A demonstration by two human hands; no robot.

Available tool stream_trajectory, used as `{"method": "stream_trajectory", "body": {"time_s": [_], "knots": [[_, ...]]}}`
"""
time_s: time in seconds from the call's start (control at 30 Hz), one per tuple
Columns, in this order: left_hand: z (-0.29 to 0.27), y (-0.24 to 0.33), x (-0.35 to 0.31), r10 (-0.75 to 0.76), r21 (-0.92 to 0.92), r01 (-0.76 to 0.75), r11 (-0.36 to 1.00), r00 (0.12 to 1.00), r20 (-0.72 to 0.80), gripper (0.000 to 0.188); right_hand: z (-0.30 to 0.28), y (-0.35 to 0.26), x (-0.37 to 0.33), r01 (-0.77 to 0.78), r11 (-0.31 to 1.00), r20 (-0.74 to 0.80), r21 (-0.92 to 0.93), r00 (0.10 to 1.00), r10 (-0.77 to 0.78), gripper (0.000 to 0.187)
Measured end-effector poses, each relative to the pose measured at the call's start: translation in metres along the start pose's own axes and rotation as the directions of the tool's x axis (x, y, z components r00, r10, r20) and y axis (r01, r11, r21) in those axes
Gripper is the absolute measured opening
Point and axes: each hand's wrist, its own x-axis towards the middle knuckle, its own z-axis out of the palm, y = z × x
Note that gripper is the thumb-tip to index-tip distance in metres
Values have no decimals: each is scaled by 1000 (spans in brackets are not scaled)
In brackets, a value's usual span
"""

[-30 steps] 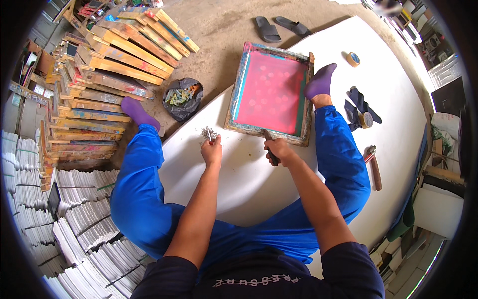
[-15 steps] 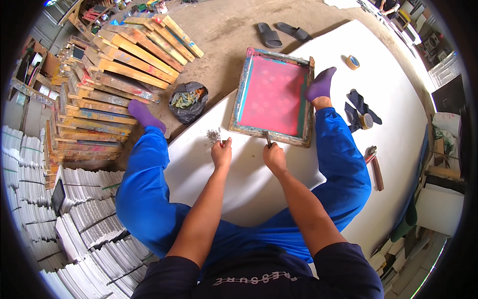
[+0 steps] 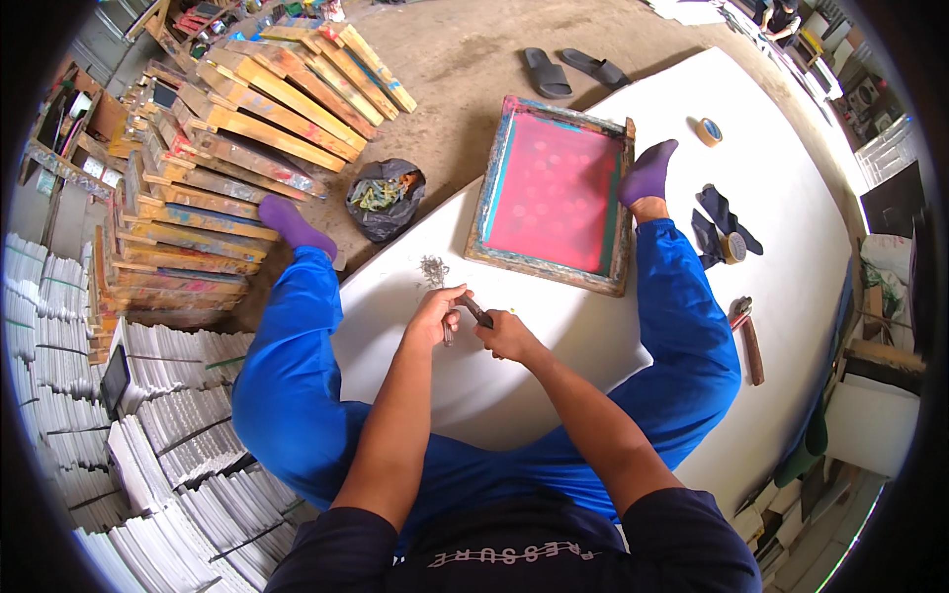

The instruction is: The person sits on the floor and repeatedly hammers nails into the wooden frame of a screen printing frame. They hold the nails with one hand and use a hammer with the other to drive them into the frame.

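My right hand (image 3: 508, 336) is closed round a short tool with a dark handle (image 3: 476, 310), which slants up and left to my left hand. My left hand (image 3: 435, 314) is closed, its fingertips meeting the tool's far end. A thin metal-looking piece (image 3: 449, 337) sticks out below these fingers; its kind is not clear. Just beyond my left hand, a small heap of dark bits like staples (image 3: 432, 267) lies on the white board (image 3: 395, 341). Farther off, a screen-printing frame (image 3: 550, 276) with pink mesh rests between my feet, touched by neither hand.
Hammer (image 3: 753, 351) and red-handled pliers (image 3: 739, 310) lie on the right. Beyond are tape rolls (image 3: 709, 131) and black socks (image 3: 720, 211). Wooden frames (image 3: 213, 222) crowd the left beside a black bag (image 3: 388, 212); paper stacks (image 3: 188, 395) are nearer. Another person (image 3: 781, 20) is far right.
My right hand has moved left and nearer, away from the frame's edge, bringing its tool to my left hand. My left hand has turned, and its thin piece now points toward me.
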Motion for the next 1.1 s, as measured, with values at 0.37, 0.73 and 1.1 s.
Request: {"method": "stream_trajectory", "body": {"time_s": [0.37,0.73,1.1], "knots": [[-23,-7,13,-62,-191,76,979,995,75,15,-11,-1,8,-153,917,306,369,951,36,40],[-23,0,28,306,208,-225,952,706,-638,32,-81,22,-3,-255,721,174,645,967,186,56],[-16,-8,29,337,228,-248,941,727,-598,36,-113,32,2,-340,683,223,647,940,257,51]]}}
